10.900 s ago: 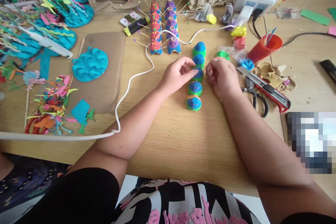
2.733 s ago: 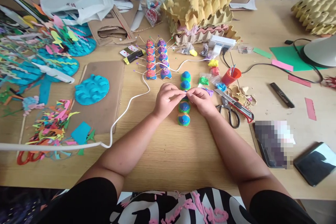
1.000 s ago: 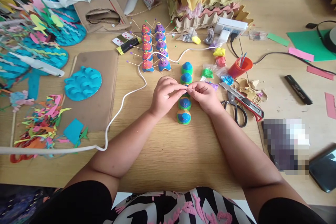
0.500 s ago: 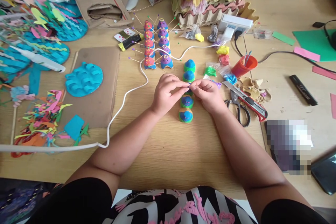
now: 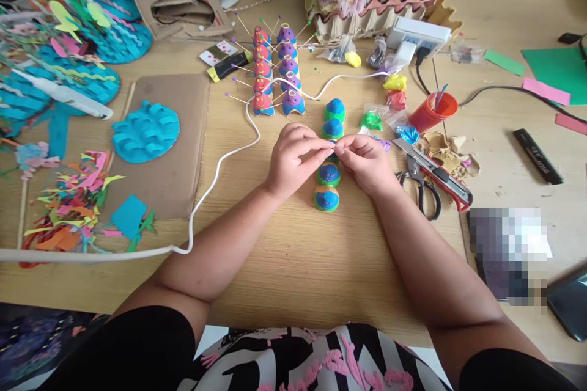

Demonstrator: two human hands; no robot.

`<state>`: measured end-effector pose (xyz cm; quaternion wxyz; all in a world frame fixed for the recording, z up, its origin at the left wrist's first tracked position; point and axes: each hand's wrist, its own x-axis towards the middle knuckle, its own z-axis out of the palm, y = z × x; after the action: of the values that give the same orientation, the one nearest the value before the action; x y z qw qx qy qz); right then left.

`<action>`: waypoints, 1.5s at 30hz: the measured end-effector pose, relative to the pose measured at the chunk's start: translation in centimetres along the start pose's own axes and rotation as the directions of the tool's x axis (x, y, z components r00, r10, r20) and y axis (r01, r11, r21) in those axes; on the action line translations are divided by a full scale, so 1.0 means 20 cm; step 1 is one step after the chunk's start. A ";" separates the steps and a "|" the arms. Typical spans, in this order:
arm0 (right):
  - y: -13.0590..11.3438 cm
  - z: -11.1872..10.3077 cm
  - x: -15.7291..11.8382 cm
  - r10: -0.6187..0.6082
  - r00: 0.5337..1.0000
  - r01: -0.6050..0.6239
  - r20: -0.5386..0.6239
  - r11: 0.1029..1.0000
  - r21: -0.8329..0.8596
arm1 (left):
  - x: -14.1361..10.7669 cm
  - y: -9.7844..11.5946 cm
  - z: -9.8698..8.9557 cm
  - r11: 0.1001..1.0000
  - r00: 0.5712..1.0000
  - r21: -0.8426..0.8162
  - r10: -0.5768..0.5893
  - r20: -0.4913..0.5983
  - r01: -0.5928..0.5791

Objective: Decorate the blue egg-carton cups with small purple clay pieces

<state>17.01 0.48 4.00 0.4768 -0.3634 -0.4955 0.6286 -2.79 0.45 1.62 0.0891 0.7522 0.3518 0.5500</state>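
My left hand (image 5: 296,159) and my right hand (image 5: 364,162) meet fingertip to fingertip above a blue-and-green row of egg-carton cups (image 5: 328,176). Both are pinched closed; whatever lies between the fingertips is too small to make out. The row runs away from me, and my fingers hide its middle cup. Small face-like marks show on the two nearest cups, while the two far ones look plain blue on top. Beyond my left hand stand a red-and-blue row of cups (image 5: 262,67) and a purple-and-blue one (image 5: 288,65), with pin-like sticks poking out.
Right of my hands lie a utility knife (image 5: 440,178), scissors (image 5: 426,195), an orange cup (image 5: 431,113) and bags of coloured clay (image 5: 397,99). A white cord (image 5: 220,162) crosses the left side near cardboard (image 5: 156,189). Egg trays (image 5: 367,18) are stacked behind.
The whole view has shifted slightly, with the far objects a little higher and further right. My hands keep their pinch over the row of cups.
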 end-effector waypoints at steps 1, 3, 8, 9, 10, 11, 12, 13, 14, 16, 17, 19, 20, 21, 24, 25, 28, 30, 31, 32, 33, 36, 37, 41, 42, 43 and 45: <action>0.00 0.00 0.00 -0.001 1.000 0.001 0.001 1.000 0.000 | 0.00 0.00 0.00 1.000 1.000 0.000 0.002 -0.002 -0.002; 0.00 0.00 0.00 0.004 1.000 -0.004 -0.001 1.000 -0.002 | 0.00 0.00 0.00 1.000 1.000 0.018 -0.008 0.006 0.008; 0.00 0.00 0.00 0.024 1.000 -0.024 -0.013 1.000 -0.014 | 0.01 0.00 0.00 1.000 1.000 0.023 0.003 -0.004 -0.003; 0.00 0.00 0.00 0.024 1.000 -0.025 -0.014 1.000 -0.016 | 0.01 0.00 0.00 1.000 1.000 0.021 0.008 -0.007 -0.007; 0.00 0.00 0.00 0.024 1.000 -0.025 -0.016 1.000 -0.017 | 0.00 0.00 0.00 1.000 1.000 0.021 0.010 -0.007 -0.010; 0.00 0.00 0.00 0.024 1.000 -0.024 -0.015 1.000 -0.019 | 0.00 0.00 0.00 1.000 1.000 0.023 0.011 -0.005 -0.011; 0.00 0.00 0.00 0.024 1.000 -0.024 -0.016 1.000 -0.019 | 0.00 0.00 0.00 1.000 1.000 0.024 0.011 -0.005 -0.011; 0.00 0.00 0.00 0.023 1.000 -0.023 -0.016 1.000 -0.020 | 0.00 0.00 0.00 1.000 1.000 0.022 0.013 -0.008 -0.013; 0.00 0.00 0.00 0.022 1.000 -0.023 -0.017 1.000 -0.020 | 0.00 0.00 0.00 1.000 1.000 0.017 0.016 -0.011 -0.016; 0.00 0.00 0.00 0.019 1.000 -0.019 -0.022 1.000 -0.018 | 0.00 0.00 0.00 1.000 1.000 0.010 0.021 -0.012 -0.021; 0.00 0.00 0.00 0.017 1.000 -0.017 -0.024 1.000 -0.014 | 0.00 0.00 0.00 1.000 1.000 0.012 0.021 -0.008 -0.021; 0.00 0.00 0.00 0.012 1.000 -0.012 -0.028 1.000 -0.008 | 0.00 0.00 0.00 1.000 1.000 0.025 0.013 0.007 -0.013; 0.00 0.00 0.00 0.009 0.999 -0.009 -0.031 1.000 -0.008 | 0.00 0.00 0.00 0.999 1.000 0.032 0.009 0.012 -0.009; 0.00 0.01 0.00 0.009 0.999 -0.009 -0.034 1.000 -0.013 | 0.00 0.00 0.00 0.999 1.000 0.034 0.007 0.012 -0.008; -0.01 0.01 0.00 0.012 0.999 -0.013 -0.045 0.999 -0.033 | 0.00 0.00 0.00 1.000 1.000 0.025 0.016 0.002 -0.016; -0.01 0.01 0.00 0.013 0.999 -0.015 -0.046 0.999 -0.035 | 0.00 0.00 0.00 1.000 1.000 0.021 0.016 0.000 -0.016; -0.01 0.01 -0.01 0.013 0.999 -0.014 -0.042 1.000 -0.023 | 0.00 0.01 -0.01 1.000 1.000 0.031 0.000 0.013 -0.001; -0.01 0.01 0.00 0.006 0.999 -0.007 -0.037 1.000 -0.015 | 0.00 0.01 -0.01 0.999 1.000 0.039 -0.020 0.024 0.019; -0.01 0.01 0.00 0.003 1.000 -0.004 -0.031 1.000 -0.017 | 0.00 0.02 -0.01 0.999 0.999 0.040 -0.033 0.028 0.032; -0.01 0.01 0.00 0.000 1.000 -0.001 -0.026 1.000 -0.017 | 0.01 0.02 -0.01 0.998 0.999 0.038 -0.045 0.030 0.043; -0.01 0.01 0.00 -0.001 1.000 0.000 -0.021 1.000 -0.019 | 0.01 0.02 -0.01 0.998 0.998 0.034 -0.056 0.030 0.055; -0.01 0.01 0.00 0.003 1.000 -0.004 -0.016 1.000 -0.030 | 0.01 0.03 -0.01 0.996 0.995 0.036 -0.088 0.042 0.086; -0.01 0.01 0.00 0.006 1.000 -0.007 -0.015 0.999 -0.037 | 0.01 0.03 -0.01 0.995 0.994 0.038 -0.097 0.048 0.095; -0.01 0.01 0.00 0.008 1.000 -0.008 -0.002 0.998 -0.059 | 0.00 0.02 -0.02 0.990 0.988 0.064 -0.134 0.077 0.129; -0.01 0.01 0.00 0.007 1.000 -0.007 0.001 0.998 -0.063 | 0.00 0.02 -0.02 0.987 0.986 0.080 -0.144 0.083 0.137; -0.01 0.01 0.00 0.005 1.000 -0.005 0.002 0.998 -0.068 | 0.00 0.02 -0.02 0.985 0.984 0.097 -0.153 0.088 0.144; -0.01 0.01 0.00 0.004 1.000 -0.004 0.001 0.997 -0.078 | 0.00 0.02 -0.02 0.981 0.982 0.119 -0.163 0.091 0.152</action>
<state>16.81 0.35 4.23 0.4605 -0.3825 -0.5193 0.6099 -2.92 0.06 1.89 0.1076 0.7525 0.4357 0.4821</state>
